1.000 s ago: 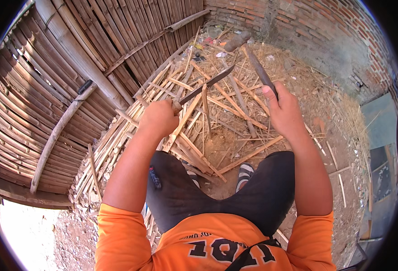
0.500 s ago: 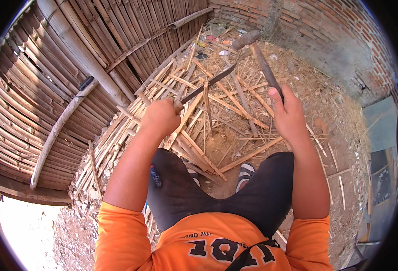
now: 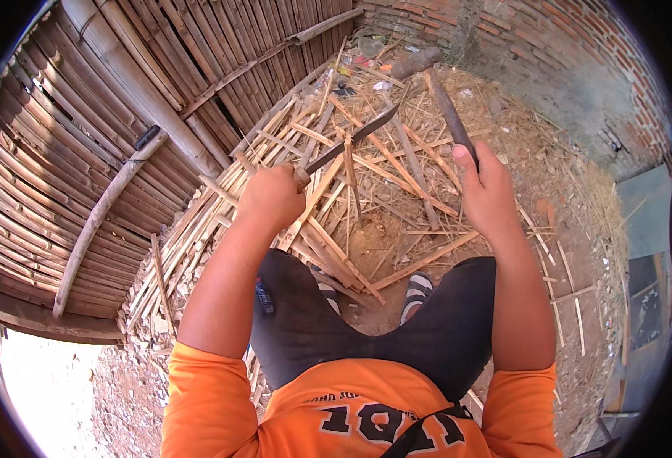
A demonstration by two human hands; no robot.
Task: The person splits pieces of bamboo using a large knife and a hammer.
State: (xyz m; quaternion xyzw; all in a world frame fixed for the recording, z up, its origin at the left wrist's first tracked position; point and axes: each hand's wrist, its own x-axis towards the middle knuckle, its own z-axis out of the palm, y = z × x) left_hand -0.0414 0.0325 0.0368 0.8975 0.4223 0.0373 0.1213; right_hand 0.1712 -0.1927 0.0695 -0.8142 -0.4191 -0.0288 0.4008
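My left hand (image 3: 272, 197) is closed round the wooden handle of a machete (image 3: 365, 131). Its dark blade slants up and to the right, crossing the top of a narrow upright piece of split wood (image 3: 351, 172). Whether the edge has bitten into that wood I cannot tell. On the right, my right hand (image 3: 485, 187) grips the dark handle of a mallet (image 3: 449, 107), thumb laid along it. The thick brownish mallet head is raised beyond the blade's tip and does not touch it.
Split wood sticks (image 3: 229, 217) lie heaped on the left and ahead, among straw and litter. A slatted bamboo wall (image 3: 53, 168) rises at left, a brick wall (image 3: 557, 61) at the far right. My sandalled feet (image 3: 416, 294) are close to the sticks.
Both hands keep their holds and have hardly moved. The mallet head sits very slightly farther up in view, and the whole view has shifted a little.
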